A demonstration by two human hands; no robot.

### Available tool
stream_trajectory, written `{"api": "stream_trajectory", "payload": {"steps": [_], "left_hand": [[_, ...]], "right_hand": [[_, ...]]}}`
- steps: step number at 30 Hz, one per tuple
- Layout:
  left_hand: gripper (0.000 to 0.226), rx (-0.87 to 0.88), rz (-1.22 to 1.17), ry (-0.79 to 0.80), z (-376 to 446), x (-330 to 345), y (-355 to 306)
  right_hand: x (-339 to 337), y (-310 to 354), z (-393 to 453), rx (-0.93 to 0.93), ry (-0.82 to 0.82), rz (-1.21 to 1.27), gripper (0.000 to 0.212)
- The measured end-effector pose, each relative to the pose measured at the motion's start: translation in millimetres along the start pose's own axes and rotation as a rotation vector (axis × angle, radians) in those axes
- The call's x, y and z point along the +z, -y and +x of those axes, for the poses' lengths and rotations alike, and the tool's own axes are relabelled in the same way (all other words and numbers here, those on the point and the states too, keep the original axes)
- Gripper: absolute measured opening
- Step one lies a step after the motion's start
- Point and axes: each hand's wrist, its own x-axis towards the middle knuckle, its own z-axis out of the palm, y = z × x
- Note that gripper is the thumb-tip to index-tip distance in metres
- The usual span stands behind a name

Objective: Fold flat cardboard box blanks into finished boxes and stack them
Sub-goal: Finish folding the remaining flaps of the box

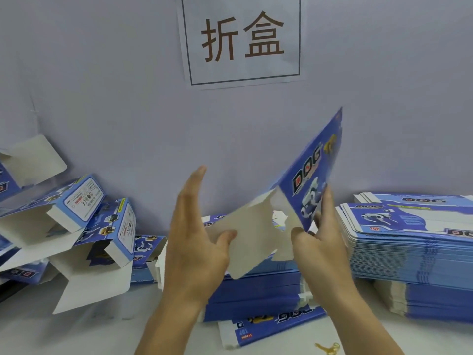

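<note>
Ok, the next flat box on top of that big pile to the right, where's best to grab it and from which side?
Probably by its near left edge, coming in from the left with the right hand. The top sheet lies flat on the pile, so only edges offer a pinch, and its white flaps there stick out toward the middle. The wall blocks the far side. The left hand is open beside the box being folded.

A box blank (311, 175) is held up tilted at centre, above the counter (107, 326), in front of the wall (102, 98). The left hand (194, 234) is placed on its left flap, the right hand (320, 239) on its right edge. Below the blank, a pile of flat blanks (256, 293) is found. To the right, a taller stack of blanks (414, 247) is seen. At left, folded boxes (84, 221) are heaped against the wall. A sign (242, 39) is fixed on the wall above.
</note>
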Motion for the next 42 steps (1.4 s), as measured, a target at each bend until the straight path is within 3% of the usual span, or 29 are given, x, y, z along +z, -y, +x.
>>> {"api": "stream_trajectory", "payload": {"steps": [2, 4, 6, 8, 10, 12, 13, 14, 17, 19, 20, 23, 25, 28, 30, 32, 35, 38, 42], "left_hand": [[0.130, 0.177, 0.179, 0.171, 0.8, 0.0, 1.3], [0.129, 0.289, 0.243, 0.363, -0.2, 0.6, -2.2], [0.115, 0.262, 0.138, 0.528, -3.5, -3.5, -2.8], [0.083, 0.156, -0.077, 0.614, -2.0, -11.1, -8.8], [0.061, -0.089, -0.422, 0.535, 4.5, -19.5, -19.2], [0.065, -0.321, -0.743, 0.432, 15.8, -24.2, -27.0], [0.078, -0.356, -0.768, 0.369, 17.7, -24.9, -31.3], [0.075, -0.363, -0.712, 0.337, 18.2, -24.4, -33.3], [0.007, -0.347, -0.456, 0.153, 16.0, -20.2, -30.0], [0.021, -0.355, -0.431, 0.118, 13.1, -21.8, -17.8], [0.025, -0.381, -0.488, 0.128, 13.4, -24.0, -12.4], [0.026, -0.405, -0.622, 0.190, 12.8, -31.9, -1.5], [0.022, -0.362, -0.681, 0.284, 9.3, -34.0, 3.1], [0.018, -0.327, -0.640, 0.328, 2.7, -32.9, 2.4], [0.045, -0.283, -0.562, 0.332, 3.4, -30.6, -1.5], [0.073, -0.251, -0.532, 0.333, 4.4, -24.8, -5.5], [0.083, -0.297, -0.645, 0.325, 1.0, -7.3, -12.8], [0.072, -0.359, -0.677, 0.275, -4.3, 8.0, -16.1], [0.045, -0.351, -0.738, 0.215, -6.7, 10.6, -14.2]], "right_hand": [[6.2, -1.1, -3.5, -0.092, 0.007, -0.078, 0.095], [11.2, -3.5, -5.5, -0.158, 0.009, -0.142, 0.097], [12.0, -6.2, -4.9, -0.216, -0.005, -0.207, 0.099], [9.9, -6.1, -4.1, -0.267, -0.034, -0.296, 0.100], [8.9, -5.8, -4.7, -0.274, -0.002, -0.392, 0.105], [14.2, -2.9, -8.6, -0.255, 0.079, -0.480, 0.113], [19.2, 0.5, -12.3, -0.257, 0.120, -0.546, 0.114], [24.4, 3.6, -15.8, -0.284, 0.157, -0.618, 0.114], [29.4, 1.7, -24.5, -0.343, 0.365, -0.719, 0.115], [24.3, 5.0, -25.5, -0.235, 0.516, -0.518, 0.106], [18.0, 6.4, -22.7, -0.167, 0.502, -0.326, 0.098], [-0.8, 9.0, -7.7, -0.046, 0.249, 0.050, 0.093], [-9.7, 5.7, 1.5, 0.028, 0.210, 0.155, 0.086], [-15.2, 4.3, 5.6, -0.002, 0.259, 0.175, 0.048], [-15.7, 6.0, 8.8, -0.014, 0.290, 0.178, 0.042], [-16.0, 5.6, 9.5, 0.034, 0.346, 0.219, 0.045], [-8.5, 6.7, -1.2, 0.072, 0.521, 0.274, 0.081], [7.3, 19.2, -2.1, 0.050, 0.490, 0.272, 0.105], [-1.3, 20.6, 5.4, -0.031, 0.281, 0.187, 0.089]]}}
